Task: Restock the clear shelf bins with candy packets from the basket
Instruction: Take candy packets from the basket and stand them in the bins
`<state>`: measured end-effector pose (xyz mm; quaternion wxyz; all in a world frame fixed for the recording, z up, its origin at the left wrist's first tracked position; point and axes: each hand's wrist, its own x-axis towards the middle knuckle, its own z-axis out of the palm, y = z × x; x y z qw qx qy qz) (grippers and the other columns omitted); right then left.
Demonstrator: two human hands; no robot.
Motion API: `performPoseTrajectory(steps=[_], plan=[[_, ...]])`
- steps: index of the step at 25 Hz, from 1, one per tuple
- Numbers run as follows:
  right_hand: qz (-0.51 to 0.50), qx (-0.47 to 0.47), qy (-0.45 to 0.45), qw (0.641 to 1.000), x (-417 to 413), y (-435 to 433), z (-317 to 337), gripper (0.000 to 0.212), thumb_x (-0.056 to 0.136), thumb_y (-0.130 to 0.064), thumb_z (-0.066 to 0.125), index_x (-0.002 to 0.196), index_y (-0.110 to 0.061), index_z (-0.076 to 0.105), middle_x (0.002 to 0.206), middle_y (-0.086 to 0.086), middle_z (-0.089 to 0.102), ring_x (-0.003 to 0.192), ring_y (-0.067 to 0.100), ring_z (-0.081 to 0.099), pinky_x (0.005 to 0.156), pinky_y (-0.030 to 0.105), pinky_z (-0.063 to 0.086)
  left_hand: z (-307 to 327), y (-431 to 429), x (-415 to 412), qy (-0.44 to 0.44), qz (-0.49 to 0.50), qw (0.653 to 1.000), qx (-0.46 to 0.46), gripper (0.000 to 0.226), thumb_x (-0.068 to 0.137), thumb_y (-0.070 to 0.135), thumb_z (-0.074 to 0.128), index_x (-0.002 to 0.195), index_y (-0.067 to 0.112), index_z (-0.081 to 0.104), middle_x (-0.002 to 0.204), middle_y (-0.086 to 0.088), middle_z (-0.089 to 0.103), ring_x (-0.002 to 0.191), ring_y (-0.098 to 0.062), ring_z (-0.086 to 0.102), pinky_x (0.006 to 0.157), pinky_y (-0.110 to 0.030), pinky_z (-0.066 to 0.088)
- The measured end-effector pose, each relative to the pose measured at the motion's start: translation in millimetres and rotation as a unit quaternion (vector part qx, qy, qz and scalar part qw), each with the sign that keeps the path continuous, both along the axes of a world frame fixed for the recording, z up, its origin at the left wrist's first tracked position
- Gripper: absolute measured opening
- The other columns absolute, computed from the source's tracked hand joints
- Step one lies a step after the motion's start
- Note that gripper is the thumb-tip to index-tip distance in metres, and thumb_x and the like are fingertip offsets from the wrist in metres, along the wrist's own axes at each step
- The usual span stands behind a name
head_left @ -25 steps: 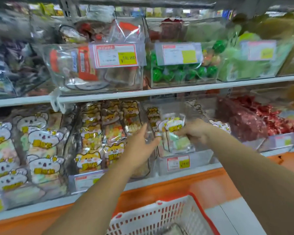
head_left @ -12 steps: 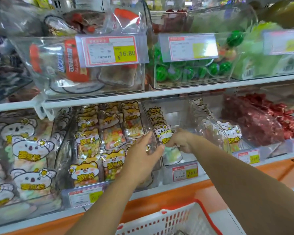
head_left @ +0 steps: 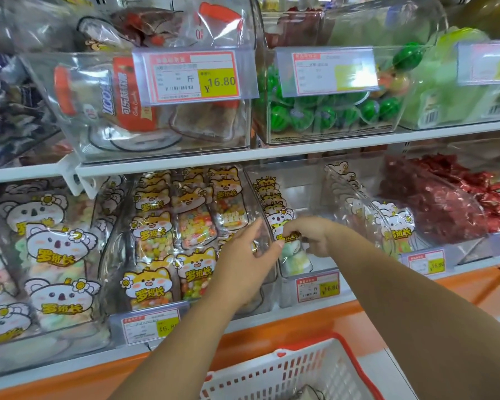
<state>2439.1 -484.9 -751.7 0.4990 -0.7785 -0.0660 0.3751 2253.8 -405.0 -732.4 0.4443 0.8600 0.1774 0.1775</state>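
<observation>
Head view, looking at the lower shelf (head_left: 70,368) of a sweets display. The right hand (head_left: 311,236) reaches into the middle clear bin (head_left: 303,180). Its fingers are curled and it pinches the top of a koala candy packet (head_left: 295,259) between thumb and fingertips. That packet stands upright at the front of the bin, just behind the bin's price tag (head_left: 318,288). Behind it a row of packets (head_left: 270,197) runs along the bin's left wall towards the back.

The left hand (head_left: 243,267) is just beside the right. Its fingers are straight and a little spread, and it has hold of nothing. They lie against the clear curved wall of the neighbouring bin (head_left: 116,255), which is packed with fox-faced packets (head_left: 156,235) of coloured sweets. The thumb tip points towards the held packet; I cannot tell whether it touches.

At the left end of the shelf, more koala packets (head_left: 55,249) are stacked in another bin. To the right of the middle bin is one more bin with a koala packet (head_left: 399,229) behind its clear flap. Past it comes a bin of red-wrapped sweets (head_left: 445,209).

On the upper shelf (head_left: 272,153) sit a bin of cola candy bags (head_left: 122,105) with a 16.80 price tag (head_left: 194,76), and a bin of watermelon-striped balls (head_left: 329,114).

Below both forearms, at the bottom edge of the picture, is the white basket (head_left: 272,379) with its red rim. Something lies inside it, but too little shows to tell what.
</observation>
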Motion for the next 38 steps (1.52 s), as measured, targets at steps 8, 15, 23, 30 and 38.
performPoseTrajectory(steps=[8,15,23,30,38], plan=[[-0.165,0.113,-0.103,0.974,-21,-21,35,0.021,0.089,-0.012,0.051,0.110,-0.011,0.053,0.092,0.004,0.051,0.081,0.021,0.050,0.070,0.029,0.044,2,1,-1,-0.014,0.007,1.000,-0.012,0.069,0.091,0.046,0.062,0.151,0.028,0.033,0.148,0.010,0.045,0.133,-0.006,0.043,0.111,-0.035,0.039],[-0.223,0.252,-0.223,0.915,-128,-99,39,0.037,0.084,0.014,0.033,0.072,-0.009,0.059,0.061,0.006,0.062,0.046,0.012,0.055,0.041,0.021,0.042,11,-30,-48,-0.169,0.010,0.975,0.141,0.044,0.094,0.031,0.057,0.137,0.026,0.053,0.138,0.010,0.051,0.124,-0.009,0.051,0.105,-0.032,0.045],[-0.017,-0.026,-0.025,0.999,-216,-129,-168,0.041,0.096,0.011,0.035,0.072,-0.005,0.064,0.074,0.005,0.062,0.060,0.015,0.061,0.045,0.018,0.045,-175,-66,-161,0.205,-0.031,0.977,-0.050,0.036,0.098,0.025,0.055,0.134,0.024,0.055,0.140,0.006,0.052,0.124,-0.010,0.052,0.102,-0.028,0.044],[0.349,-0.360,-0.128,0.856,-241,-150,-267,0.062,0.087,-0.031,0.064,0.144,-0.027,0.039,0.139,0.006,0.050,0.121,0.025,0.051,0.095,0.033,0.045,-267,-49,-194,0.368,-0.056,0.920,-0.121,0.044,0.097,0.027,0.057,0.140,0.023,0.049,0.147,0.003,0.047,0.131,-0.015,0.048,0.093,-0.021,0.040],[0.342,-0.355,-0.141,0.859,-247,-143,-264,0.037,0.084,-0.034,0.068,0.116,-0.019,0.056,0.103,0.001,0.055,0.094,0.018,0.055,0.073,0.026,0.047,-297,-61,-195,0.413,-0.108,0.896,-0.123,0.050,0.093,0.024,0.065,0.140,0.022,0.048,0.139,-0.002,0.051,0.119,-0.023,0.055,0.093,-0.032,0.045]])
